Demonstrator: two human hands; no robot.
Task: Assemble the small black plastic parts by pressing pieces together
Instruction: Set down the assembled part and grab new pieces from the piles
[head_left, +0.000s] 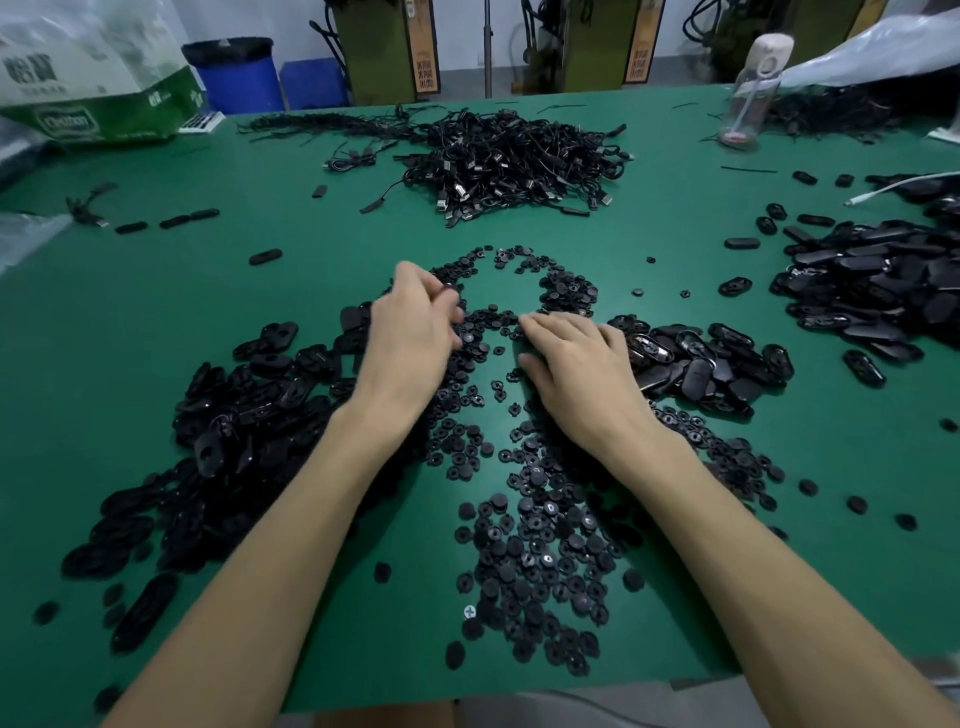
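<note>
Discs (535, 551), small, round, black plastic: scattered in a loose band down the middle of the green table (156, 291), from just beyond both hands back to the near edge.

Shells (249, 410), oval, black plastic: 1 heap lying left of the disc band, under and beside the left forearm; a 2nd heap just right of the right hand; a 3rd, larger heap at the far right edge; single shells strewn between them.

Left hand (410, 322): held over the far end of the disc band, fingers curled inward and blurred. Whether a disc is pinched at the fingertips cannot be told.

Right hand (576, 364): laid palm down on the discs, fingers straight and close together, pointing left toward the left hand; the 2 hands are near, not touching.

Cables (514, 161), black, with metal plugs: 1 tangled pile at the centre back.

Bottle (753, 88), clear, upright: back right.

Bag (98, 83), green and white: back left corner.

Bin (239, 78), blue: behind the table.
</note>
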